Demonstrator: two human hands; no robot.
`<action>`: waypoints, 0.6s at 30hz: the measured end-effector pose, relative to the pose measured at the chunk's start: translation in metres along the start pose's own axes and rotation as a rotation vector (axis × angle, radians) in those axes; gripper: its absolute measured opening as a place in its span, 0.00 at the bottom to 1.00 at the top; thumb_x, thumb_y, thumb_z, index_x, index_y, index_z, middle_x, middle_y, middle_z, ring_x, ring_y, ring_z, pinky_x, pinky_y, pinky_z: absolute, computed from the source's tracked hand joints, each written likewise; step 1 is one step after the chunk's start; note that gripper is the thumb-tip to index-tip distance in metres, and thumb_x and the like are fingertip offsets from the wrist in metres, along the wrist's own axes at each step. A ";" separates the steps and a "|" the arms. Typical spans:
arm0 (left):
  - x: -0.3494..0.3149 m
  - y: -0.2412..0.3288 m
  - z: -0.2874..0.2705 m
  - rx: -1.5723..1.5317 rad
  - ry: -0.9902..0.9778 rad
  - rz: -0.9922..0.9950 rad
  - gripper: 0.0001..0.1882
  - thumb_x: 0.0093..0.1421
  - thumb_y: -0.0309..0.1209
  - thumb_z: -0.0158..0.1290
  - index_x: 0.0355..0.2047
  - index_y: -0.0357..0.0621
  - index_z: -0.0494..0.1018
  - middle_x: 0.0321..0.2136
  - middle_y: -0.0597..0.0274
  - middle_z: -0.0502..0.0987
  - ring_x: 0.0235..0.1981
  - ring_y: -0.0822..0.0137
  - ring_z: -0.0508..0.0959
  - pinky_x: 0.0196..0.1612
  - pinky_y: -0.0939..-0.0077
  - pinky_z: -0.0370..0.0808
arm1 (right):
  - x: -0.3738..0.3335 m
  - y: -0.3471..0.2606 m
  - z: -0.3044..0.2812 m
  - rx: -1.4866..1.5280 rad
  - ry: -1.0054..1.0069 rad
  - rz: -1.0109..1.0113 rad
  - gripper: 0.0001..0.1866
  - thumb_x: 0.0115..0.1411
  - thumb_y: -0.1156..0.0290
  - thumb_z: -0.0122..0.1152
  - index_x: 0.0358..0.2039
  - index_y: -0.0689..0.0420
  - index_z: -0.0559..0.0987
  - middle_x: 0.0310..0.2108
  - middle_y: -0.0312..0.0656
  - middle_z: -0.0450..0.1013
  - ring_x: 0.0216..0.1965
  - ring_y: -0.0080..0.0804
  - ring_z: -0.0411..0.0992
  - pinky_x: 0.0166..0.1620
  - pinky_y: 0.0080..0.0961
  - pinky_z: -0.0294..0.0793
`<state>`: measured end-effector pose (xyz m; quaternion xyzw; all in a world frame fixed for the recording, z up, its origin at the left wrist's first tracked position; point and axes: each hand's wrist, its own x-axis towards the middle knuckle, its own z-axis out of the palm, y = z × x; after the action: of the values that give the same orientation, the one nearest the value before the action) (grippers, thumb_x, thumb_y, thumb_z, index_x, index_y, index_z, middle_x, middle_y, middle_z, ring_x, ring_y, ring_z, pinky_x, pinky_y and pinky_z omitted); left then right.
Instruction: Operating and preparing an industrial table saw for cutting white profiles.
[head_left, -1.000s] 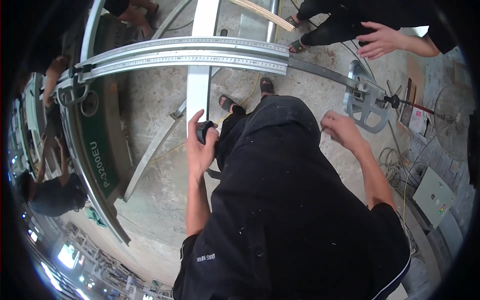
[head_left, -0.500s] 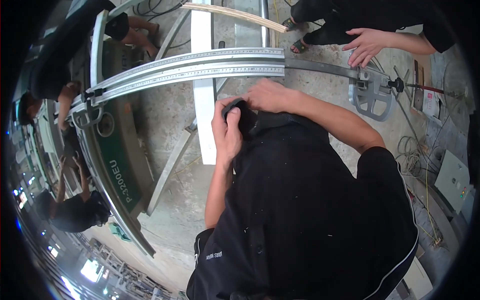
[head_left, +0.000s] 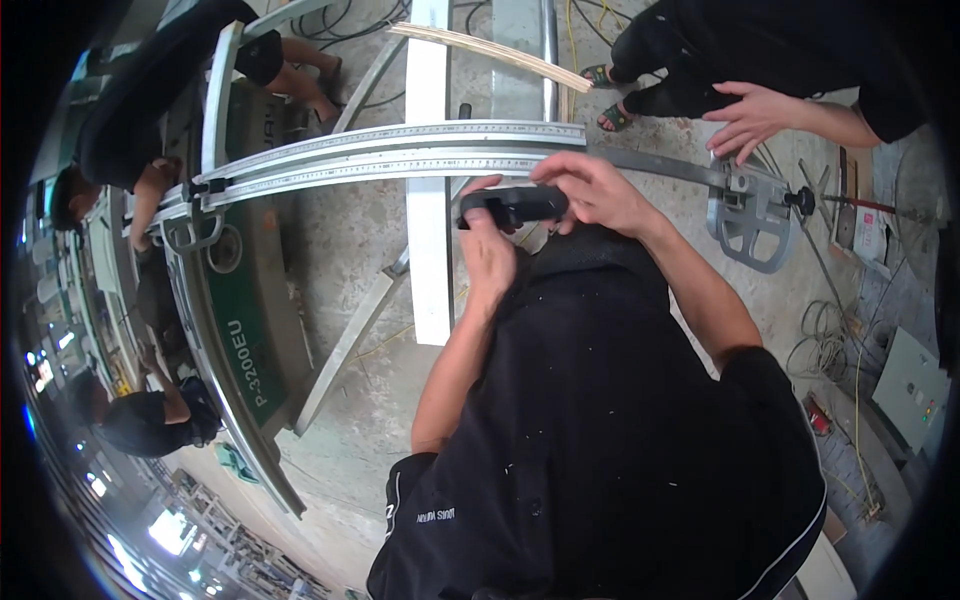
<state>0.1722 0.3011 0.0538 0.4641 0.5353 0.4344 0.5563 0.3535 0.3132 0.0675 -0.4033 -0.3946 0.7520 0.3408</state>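
Observation:
In front of my waist, a black, curved, band-like object (head_left: 537, 204) is held up between my two hands; its exact kind does not show. My left hand (head_left: 487, 258) is closed on its left end, with the thumb laid over the top. At the right end my right hand (head_left: 608, 198) grips it, the index finger bent over it and the other fingers partly hidden. Just beyond my hands runs a silver measuring rail (head_left: 400, 157) with ruler scales, and my right fingers overlap its near edge in the picture.
A white board (head_left: 428, 270) passes under the rail. Thin wooden strips (head_left: 495, 55) lie farther back. Another person's hand (head_left: 755, 115) is by the metal bracket (head_left: 757, 225) at the rail's right end. A green-and-grey machine (head_left: 240, 330) stands left, with people beyond it.
My hands have moved away from my waist, bringing the black object up and out into plain view. The right hand has shifted right and now grips its right end.

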 end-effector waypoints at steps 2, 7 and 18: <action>0.000 -0.002 0.010 0.019 -0.014 0.076 0.24 0.62 0.46 0.27 0.41 0.41 0.64 0.23 0.62 0.66 0.22 0.75 0.65 0.24 0.82 0.63 | -0.013 0.000 -0.003 0.042 0.000 -0.066 0.15 0.55 0.73 0.47 0.44 0.63 0.65 0.33 0.43 0.69 0.28 0.25 0.72 0.28 0.15 0.71; -0.004 -0.007 0.024 -0.112 -0.172 -0.016 0.18 0.60 0.42 0.38 0.39 0.39 0.66 0.23 0.61 0.69 0.23 0.72 0.69 0.25 0.79 0.65 | -0.032 0.000 -0.014 -0.122 0.245 -0.102 0.17 0.48 0.80 0.49 0.41 0.62 0.69 0.30 0.39 0.69 0.26 0.22 0.70 0.27 0.14 0.70; -0.008 -0.004 0.019 0.693 -0.699 0.427 0.13 0.50 0.37 0.51 0.29 0.40 0.70 0.27 0.55 0.69 0.31 0.54 0.69 0.35 0.67 0.66 | -0.066 -0.035 -0.050 -0.548 0.608 -0.184 0.11 0.47 0.82 0.52 0.33 0.59 0.73 0.21 0.29 0.62 0.21 0.12 0.59 0.22 0.10 0.57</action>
<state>0.1906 0.2912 0.0518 0.8361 0.3238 0.1552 0.4148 0.4329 0.2901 0.1016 -0.6458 -0.4957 0.4324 0.3877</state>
